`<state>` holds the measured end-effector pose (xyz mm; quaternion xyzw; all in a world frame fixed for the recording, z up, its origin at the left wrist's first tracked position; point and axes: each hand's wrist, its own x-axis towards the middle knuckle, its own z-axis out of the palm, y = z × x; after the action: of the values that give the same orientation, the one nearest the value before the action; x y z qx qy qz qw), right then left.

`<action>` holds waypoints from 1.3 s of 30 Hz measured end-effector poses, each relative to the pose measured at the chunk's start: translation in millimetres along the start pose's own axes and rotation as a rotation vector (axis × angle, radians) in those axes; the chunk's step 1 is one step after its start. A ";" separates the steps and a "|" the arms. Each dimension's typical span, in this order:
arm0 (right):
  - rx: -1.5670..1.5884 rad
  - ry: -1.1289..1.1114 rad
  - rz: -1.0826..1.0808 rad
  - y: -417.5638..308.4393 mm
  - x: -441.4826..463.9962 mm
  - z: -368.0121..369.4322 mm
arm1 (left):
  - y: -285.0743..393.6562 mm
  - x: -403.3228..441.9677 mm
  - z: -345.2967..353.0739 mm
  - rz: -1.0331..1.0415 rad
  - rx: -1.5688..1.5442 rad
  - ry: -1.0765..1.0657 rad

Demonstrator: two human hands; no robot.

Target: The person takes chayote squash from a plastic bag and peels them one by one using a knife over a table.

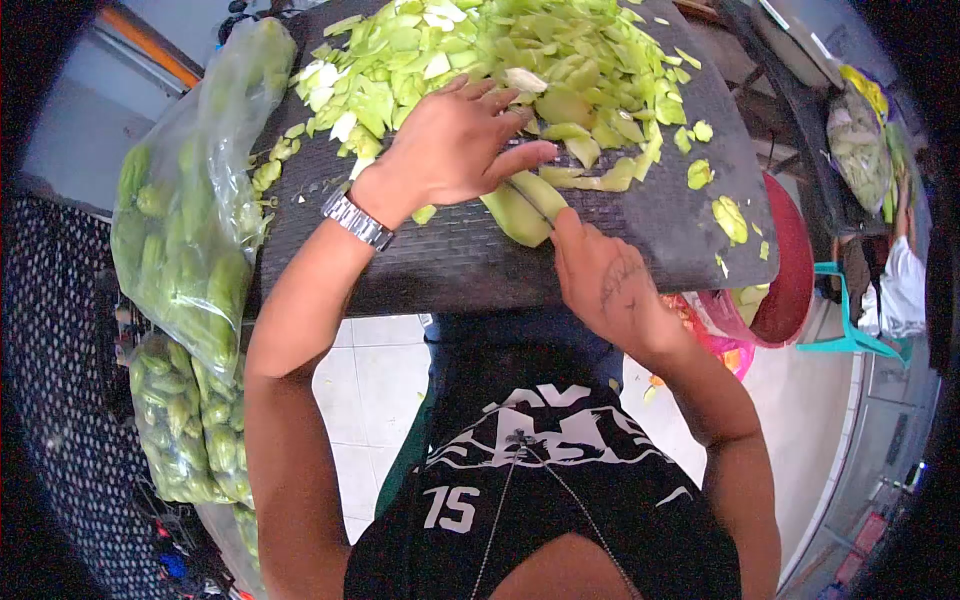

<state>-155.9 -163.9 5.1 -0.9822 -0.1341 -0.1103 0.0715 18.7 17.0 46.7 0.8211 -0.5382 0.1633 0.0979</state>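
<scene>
My left hand (pixel 445 145), with a metal watch (pixel 358 220) on its wrist, reaches over the near edge of a heap of chopped pale green vegetable pieces (pixel 400 65). Its fingers are stretched out and the thumb stands apart. Just below that thumb, a larger peeled green vegetable piece (pixel 515 218) lies on the dark board-like tabletop (pixel 350 270). My right hand (pixel 608 280) is closed round a knife (pixel 536 203), whose thin dark blade lies against the larger piece. The handle is hidden in my fist.
Clear plastic bags of whole green vegetables (pixel 180 230) stand along the left side. A dark red tub (pixel 785 260) and a turquoise stool (pixel 850 310) are at the right. Loose slices (pixel 730 218) lie near the tabletop's right edge. Another bag (pixel 858 145) sits farther right.
</scene>
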 end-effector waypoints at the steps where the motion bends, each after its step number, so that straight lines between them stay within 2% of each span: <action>1: -0.046 -0.010 -0.002 0.2 0.6 -2.4 | -6.0 0.8 6.9 0.032 -0.030 0.021; 3: -0.512 0.104 -0.131 1.0 -3.3 0.9 | -18.3 0.4 19.5 0.086 -0.076 0.071; 6: -0.867 0.378 -0.344 16.5 -10.5 28.4 | -17.3 -7.0 36.0 -0.047 -0.123 -0.139; 7: -0.939 0.492 -0.412 23.1 -6.5 32.1 | -15.9 -7.7 38.4 -0.072 -0.167 -0.097; 9: -1.055 0.519 -0.416 29.0 2.7 27.9 | -15.2 -10.2 46.4 -0.116 -0.256 -0.014; 10: -1.086 0.468 -0.408 24.5 -4.2 27.8 | -23.1 -9.1 54.7 -0.046 -0.245 -0.017; 12: -1.163 0.359 -0.386 22.7 -8.9 27.5 | -26.5 -10.7 59.8 -0.052 -0.242 -0.046; 14: -1.137 0.279 -0.410 26.8 -5.9 31.9 | -25.6 -11.5 56.0 -0.057 -0.160 -0.046; 17: -0.939 0.227 -0.459 32.9 -5.5 37.0 | 16.5 -8.2 26.7 -0.331 -0.056 0.323; 18: -0.872 0.223 -0.441 29.0 -2.3 22.9 | 32.1 -12.3 24.8 -0.348 -0.042 0.369; 19: -0.806 0.219 -0.421 27.7 -0.8 16.8 | 52.4 -15.6 20.2 -0.427 -0.195 0.271; 21: -0.908 0.379 -0.492 37.1 4.4 28.1 | 66.8 -21.0 43.3 -0.420 -0.151 0.188; 22: -0.956 0.458 -0.529 38.1 2.8 31.9 | 70.4 -27.5 49.7 -0.417 -0.185 0.212; 26: -0.774 0.302 -0.489 32.3 8.1 21.4 | 72.5 -28.0 52.8 -0.398 -0.249 0.331; 32: -0.734 0.361 -0.456 33.2 9.8 22.9 | 74.0 -24.1 55.7 -0.278 -0.245 0.307; 35: 0.280 -0.076 -0.103 36.0 20.5 19.3 | 70.7 -36.1 49.9 -0.352 -0.297 0.300; 38: 0.653 -0.792 0.319 47.3 54.7 -14.0 | 69.6 -53.4 49.2 -0.525 -0.324 0.303; 39: 0.759 -0.804 0.361 48.6 54.6 -14.2 | 71.9 -60.5 49.1 -0.602 -0.327 0.300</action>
<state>-93.8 -199.1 26.2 -0.8598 -0.0113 0.3412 0.3798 -61.3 23.1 -22.5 0.8830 -0.2712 0.1576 0.3492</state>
